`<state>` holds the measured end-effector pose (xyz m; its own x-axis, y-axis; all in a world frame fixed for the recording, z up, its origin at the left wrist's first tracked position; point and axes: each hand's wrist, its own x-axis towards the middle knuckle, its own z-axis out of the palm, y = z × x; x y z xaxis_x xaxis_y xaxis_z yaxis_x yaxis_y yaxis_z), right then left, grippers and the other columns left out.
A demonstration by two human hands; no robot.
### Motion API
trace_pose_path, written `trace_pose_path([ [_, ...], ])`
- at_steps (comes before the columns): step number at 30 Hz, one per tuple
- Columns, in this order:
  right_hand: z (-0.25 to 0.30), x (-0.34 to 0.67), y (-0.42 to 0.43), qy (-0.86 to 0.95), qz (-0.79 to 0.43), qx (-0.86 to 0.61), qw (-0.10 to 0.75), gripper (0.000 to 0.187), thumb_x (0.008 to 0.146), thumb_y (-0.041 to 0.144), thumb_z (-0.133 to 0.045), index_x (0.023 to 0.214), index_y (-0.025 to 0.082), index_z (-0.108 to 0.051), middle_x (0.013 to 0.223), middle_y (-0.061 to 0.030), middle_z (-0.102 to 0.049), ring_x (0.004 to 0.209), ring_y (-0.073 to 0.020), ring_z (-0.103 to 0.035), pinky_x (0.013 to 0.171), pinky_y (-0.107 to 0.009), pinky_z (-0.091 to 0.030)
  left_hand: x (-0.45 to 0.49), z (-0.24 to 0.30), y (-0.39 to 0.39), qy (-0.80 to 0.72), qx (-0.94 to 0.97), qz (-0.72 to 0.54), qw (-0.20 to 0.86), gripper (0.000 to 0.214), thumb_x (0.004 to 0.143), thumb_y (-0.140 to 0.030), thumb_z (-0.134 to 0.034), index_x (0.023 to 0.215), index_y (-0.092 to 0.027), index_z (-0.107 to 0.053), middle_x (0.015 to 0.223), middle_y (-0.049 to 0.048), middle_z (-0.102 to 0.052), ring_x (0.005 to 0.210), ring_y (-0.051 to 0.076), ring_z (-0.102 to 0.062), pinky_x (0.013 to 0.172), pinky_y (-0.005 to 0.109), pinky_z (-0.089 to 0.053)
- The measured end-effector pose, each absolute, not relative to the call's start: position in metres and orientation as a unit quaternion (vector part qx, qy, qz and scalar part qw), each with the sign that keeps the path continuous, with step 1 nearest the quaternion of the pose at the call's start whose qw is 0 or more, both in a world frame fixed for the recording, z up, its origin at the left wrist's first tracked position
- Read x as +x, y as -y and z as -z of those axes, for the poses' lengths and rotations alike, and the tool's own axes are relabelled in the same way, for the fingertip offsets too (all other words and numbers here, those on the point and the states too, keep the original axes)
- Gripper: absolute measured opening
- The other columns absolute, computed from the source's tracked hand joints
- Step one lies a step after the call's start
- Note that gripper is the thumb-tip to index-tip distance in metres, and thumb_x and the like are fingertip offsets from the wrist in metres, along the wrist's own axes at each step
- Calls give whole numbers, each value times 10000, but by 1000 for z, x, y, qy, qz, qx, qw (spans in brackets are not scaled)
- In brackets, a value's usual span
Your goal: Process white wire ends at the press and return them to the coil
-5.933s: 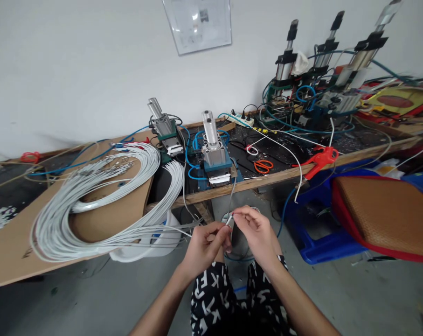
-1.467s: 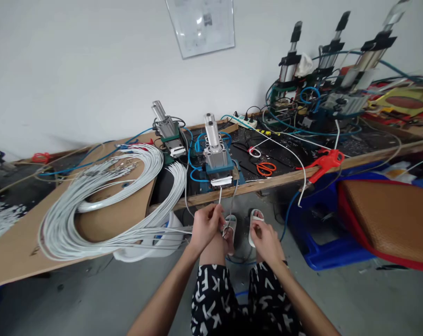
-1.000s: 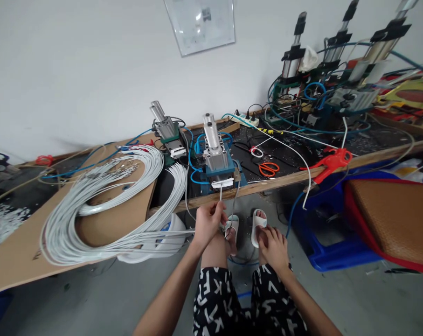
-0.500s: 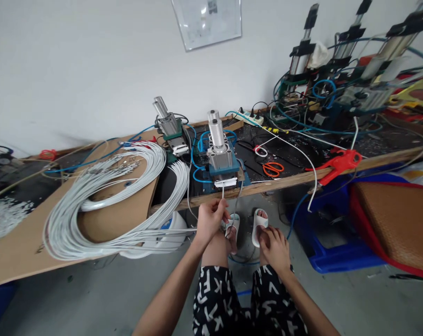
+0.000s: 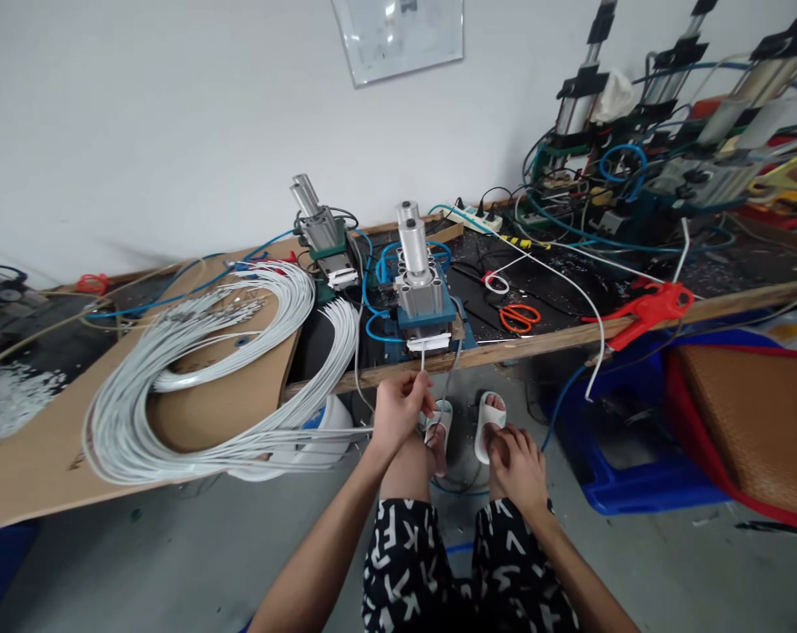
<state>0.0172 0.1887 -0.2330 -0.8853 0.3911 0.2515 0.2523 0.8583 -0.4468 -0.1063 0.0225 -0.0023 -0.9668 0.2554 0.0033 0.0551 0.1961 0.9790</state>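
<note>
We pinch the white wire (image 5: 423, 359) in our left hand (image 5: 402, 411), its tip in the press (image 5: 424, 308); our right hand (image 5: 518, 459) lies open on the knee (image 5: 503, 519) — a wavering grip might skew it.

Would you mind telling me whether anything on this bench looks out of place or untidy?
The cardboard sheet under the white wire coil juts past the bench edge, and white scraps lie strewn at far left.

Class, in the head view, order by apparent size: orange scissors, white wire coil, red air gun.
Largest: white wire coil.
Next: red air gun.
Smallest: orange scissors.
The coil is nearer, yet far bigger.
</note>
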Motion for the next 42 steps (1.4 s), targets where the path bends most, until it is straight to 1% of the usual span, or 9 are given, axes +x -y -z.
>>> trace_pose_path([
  [16,235,17,-189,950,-213,-166,160,359,952,323,-431,1241,206,-609,1316,-92,-624,1277,-289,-465,1013,-436,-385,-107,3,-23,-772,98,-623,84,361,839,-489,-632,721,-148,-640,472,-1,-628,370,121,-565,407,202,-426],
  [24,235,17,-187,947,-213,-171,170,370,945,320,-432,1252,205,-604,1302,-100,-630,1256,-291,-477,1004,-447,-397,-107,1,-23,-769,100,-626,84,383,834,-514,-629,718,-150,-637,476,2,-629,370,122,-563,405,207,-426],
  [42,233,17,-188,945,-223,-175,165,352,940,323,-438,1220,209,-620,1292,-79,-642,1251,-292,-483,1007,-435,-394,-108,3,-22,-762,107,-633,86,386,833,-520,-630,720,-152,-639,479,2,-631,375,118,-564,412,203,-433],
])
